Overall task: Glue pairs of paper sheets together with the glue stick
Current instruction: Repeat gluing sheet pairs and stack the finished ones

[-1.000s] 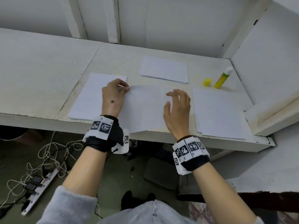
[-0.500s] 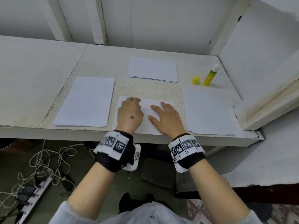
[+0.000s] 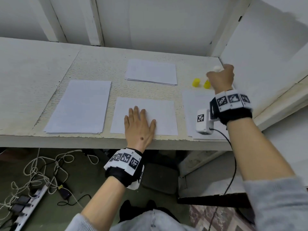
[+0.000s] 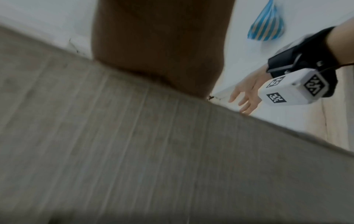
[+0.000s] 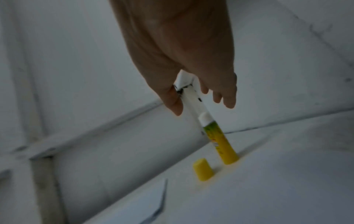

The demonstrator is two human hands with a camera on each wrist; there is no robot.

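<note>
Upright near the back right corner of the bench (image 3: 41, 67), the glue stick (image 5: 220, 139) stood on its yellow base, long axis close to vertical and tilted a little, with the uncapped white tip pointing up toward the right hand (image 5: 184, 60). That hand reached down over it, thumb and fingers loosely parted around the tip; whether they had closed on it could not be told. The stick looked light, stiff and smooth, so it would probably tip easily; a pinch on the labelled barrel, below the sticky tip, seemed the safest hold. Its yellow cap (image 5: 203, 169) stood just beside it, apart. Nearer the front edge, the left hand (image 3: 139, 125) lay flat, fingers straight, pressing on a white paper sheet (image 3: 163, 114); thin and floppy, it would likely slide if unpinned. Paper stacks (image 3: 80, 105) lay to the left, behind and to the right.
</note>
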